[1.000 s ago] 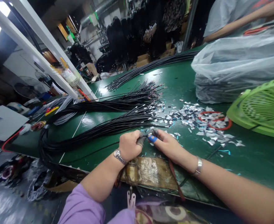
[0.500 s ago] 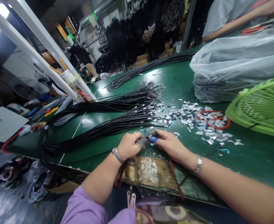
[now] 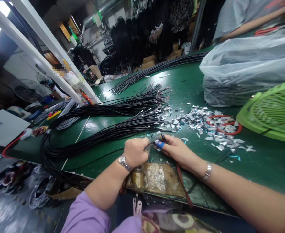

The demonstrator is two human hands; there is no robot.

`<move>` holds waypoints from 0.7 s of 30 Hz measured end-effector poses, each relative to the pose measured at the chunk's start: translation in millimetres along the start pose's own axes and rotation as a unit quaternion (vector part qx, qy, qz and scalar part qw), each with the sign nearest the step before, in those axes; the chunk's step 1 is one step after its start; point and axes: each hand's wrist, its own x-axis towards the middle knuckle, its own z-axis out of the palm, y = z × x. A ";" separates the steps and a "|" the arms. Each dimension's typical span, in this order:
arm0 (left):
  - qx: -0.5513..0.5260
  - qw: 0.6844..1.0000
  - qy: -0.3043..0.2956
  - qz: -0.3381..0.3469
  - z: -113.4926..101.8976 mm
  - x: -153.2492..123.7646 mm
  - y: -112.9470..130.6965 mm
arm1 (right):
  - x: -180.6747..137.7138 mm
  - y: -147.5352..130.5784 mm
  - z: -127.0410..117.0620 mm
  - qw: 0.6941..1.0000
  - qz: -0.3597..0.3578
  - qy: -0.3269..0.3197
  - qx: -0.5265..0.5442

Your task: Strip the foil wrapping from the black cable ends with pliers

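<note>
My left hand [image 3: 137, 150], with a metal watch at the wrist, is closed around a thin black cable [image 3: 113, 152] that runs in from the left over the table. A short stretch of that cable crosses the small gap between my hands. My right hand [image 3: 178, 152], blue tape around its thumb, pinches the cable near its end; a dark piece sticks up between the fingers, too small to make out. Just below my hands is a worn wooden board [image 3: 165, 179] at the table edge, with a brownish cylinder [image 3: 137, 180] beside it.
Black cable bundles [image 3: 103, 137] curve over the green table [image 3: 266, 171] on the left. Silver and white scraps [image 3: 198, 123] lie beyond my right hand, near a red cord loop [image 3: 238, 129]. A green fan [image 3: 275, 110] and a plastic-wrapped stack [image 3: 246, 84] stand right. Another person's arm [image 3: 256, 24] shows behind.
My left hand has turned over and closed into a fist on the cable, drawing slightly left from my right hand. My right hand has hardly moved.
</note>
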 end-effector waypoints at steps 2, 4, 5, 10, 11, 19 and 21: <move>0.009 1.000 0.013 0.010 1.1 -0.3 -0.8 | 1.2 1.4 -0.9 1.000 0.016 -0.005 0.022; 0.007 1.000 0.021 0.016 1.7 -0.4 -1.3 | 2.5 2.6 -2.0 0.999 0.031 -0.008 0.035; 0.004 1.000 0.023 0.016 1.9 -0.4 -1.4 | 3.1 3.1 -2.5 0.999 0.036 -0.010 0.039; -0.035 0.999 0.019 -0.007 2.0 0.2 -1.6 | 3.3 4.4 -2.9 0.999 0.037 -0.011 0.035; -0.051 0.999 0.013 -0.015 1.9 0.4 -1.9 | 3.0 4.2 -2.7 0.999 0.035 -0.011 0.032; -0.323 0.939 -0.071 -0.092 2.0 4.2 -9.7 | 3.6 1.4 -8.6 0.997 -0.043 -0.041 -0.047; -0.433 0.882 -0.137 -0.126 1.1 6.7 -11.5 | 3.5 0.8 -11.6 0.994 -0.053 -0.061 -0.068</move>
